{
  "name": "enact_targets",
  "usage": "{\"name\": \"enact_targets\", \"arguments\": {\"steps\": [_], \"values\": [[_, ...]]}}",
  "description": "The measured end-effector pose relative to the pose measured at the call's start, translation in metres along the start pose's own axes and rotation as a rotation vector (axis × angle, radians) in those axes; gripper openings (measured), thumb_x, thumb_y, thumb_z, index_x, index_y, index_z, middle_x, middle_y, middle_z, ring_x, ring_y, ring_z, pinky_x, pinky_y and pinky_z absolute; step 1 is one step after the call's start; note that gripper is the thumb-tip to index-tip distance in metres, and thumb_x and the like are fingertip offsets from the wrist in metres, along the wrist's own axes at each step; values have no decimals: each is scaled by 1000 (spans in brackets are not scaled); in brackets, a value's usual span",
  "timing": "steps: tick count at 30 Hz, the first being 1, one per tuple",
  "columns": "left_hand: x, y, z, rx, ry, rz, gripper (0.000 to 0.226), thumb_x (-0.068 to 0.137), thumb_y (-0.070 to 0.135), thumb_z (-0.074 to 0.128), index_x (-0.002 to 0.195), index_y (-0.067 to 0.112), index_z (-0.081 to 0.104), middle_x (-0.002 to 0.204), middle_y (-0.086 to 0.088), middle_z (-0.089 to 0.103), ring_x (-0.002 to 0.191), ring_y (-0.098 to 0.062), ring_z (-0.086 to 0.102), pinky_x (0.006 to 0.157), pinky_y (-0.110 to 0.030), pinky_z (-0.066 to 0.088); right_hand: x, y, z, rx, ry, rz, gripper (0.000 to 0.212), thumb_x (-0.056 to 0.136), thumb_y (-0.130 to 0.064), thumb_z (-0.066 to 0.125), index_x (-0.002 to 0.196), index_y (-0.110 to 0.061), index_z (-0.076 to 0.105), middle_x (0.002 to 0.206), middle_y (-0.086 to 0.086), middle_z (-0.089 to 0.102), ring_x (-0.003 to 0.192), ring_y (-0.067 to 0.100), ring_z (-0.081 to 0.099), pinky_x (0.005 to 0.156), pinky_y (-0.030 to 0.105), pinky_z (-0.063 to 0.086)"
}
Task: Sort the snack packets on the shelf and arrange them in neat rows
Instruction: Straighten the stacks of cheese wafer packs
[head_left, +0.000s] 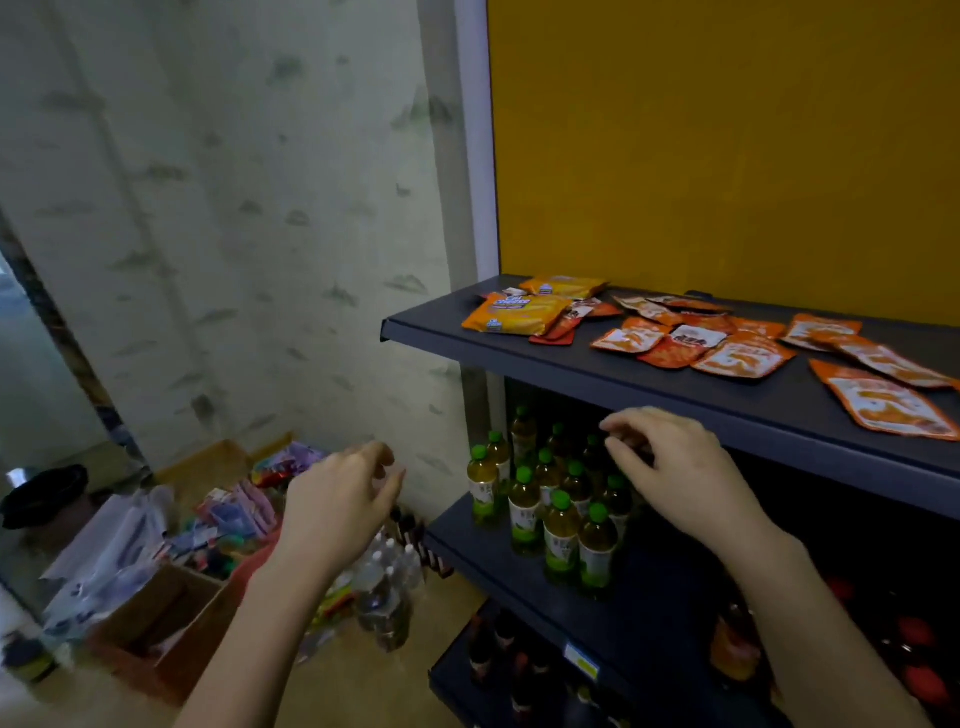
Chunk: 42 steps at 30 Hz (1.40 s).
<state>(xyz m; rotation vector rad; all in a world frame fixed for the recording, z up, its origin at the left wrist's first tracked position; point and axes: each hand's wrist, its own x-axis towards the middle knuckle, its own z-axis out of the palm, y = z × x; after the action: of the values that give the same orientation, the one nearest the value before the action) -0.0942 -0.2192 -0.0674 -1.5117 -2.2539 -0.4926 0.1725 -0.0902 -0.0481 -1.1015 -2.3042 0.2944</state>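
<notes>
Snack packets lie scattered on the dark top shelf (597, 371). Two yellow-orange cracker packs (514, 313) sit at its left end. Several orange-and-white pouches (743, 358) spread loosely toward the right, some overlapping, with small red packets (563, 327) among them. My left hand (340, 499) hovers in the air left of the shelf unit, fingers loosely curled, holding nothing. My right hand (675, 467) is raised just below the top shelf's front edge, fingers loosely bent and empty. Neither hand touches a packet.
Green-capped tea bottles (561, 525) stand on the shelf below. Darker bottles (498, 649) fill the lowest shelf. On the floor at left are cardboard boxes (171, 623) of mixed goods, clear water bottles (387, 587) and a black bin (44, 493). A yellow back panel (727, 145) rises behind the shelf.
</notes>
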Motion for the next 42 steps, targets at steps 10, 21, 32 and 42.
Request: {"name": "enact_targets", "arguments": {"steps": [10, 21, 32, 42], "values": [[162, 15, 54, -303, 139, 95, 19, 89, 36, 52, 87, 19, 60, 89, 2, 67, 81, -18, 58, 60, -26, 37, 149, 16, -5, -137, 132, 42, 23, 90, -23, 54, 108, -17, 66, 111, 5, 68, 102, 24, 60, 85, 34, 45], [307, 55, 116, -473, -158, -65, 79, 68, 75, 53, 114, 10, 54, 118, -9, 58, 109, -27, 53, 84, -39, 46, 311, 69, -6, -255, -9, 393, 31, 90, -28, 51, 107, -8, 67, 118, 19, 62, 111, 36, 54, 84, 37, 45], [345, 40, 130, -794, -675, 15, 52, 45, 67, 72, 82, 36, 52, 87, 16, 60, 81, 0, 58, 62, -16, 43, 380, 101, 40, -88, -99, 667, 67, 82, -60, 53, 113, -1, 58, 125, 18, 58, 114, 34, 56, 85, 34, 45], [354, 27, 141, -1126, -668, -6, 47, 54, 40, 83, 86, 35, 49, 71, 20, 66, 61, 7, 65, 43, -7, 45, 409, 100, 69, -35, -100, 754, 87, 71, -66, 63, 126, -1, 50, 136, 15, 50, 122, 32, 50, 84, 33, 42]]}}
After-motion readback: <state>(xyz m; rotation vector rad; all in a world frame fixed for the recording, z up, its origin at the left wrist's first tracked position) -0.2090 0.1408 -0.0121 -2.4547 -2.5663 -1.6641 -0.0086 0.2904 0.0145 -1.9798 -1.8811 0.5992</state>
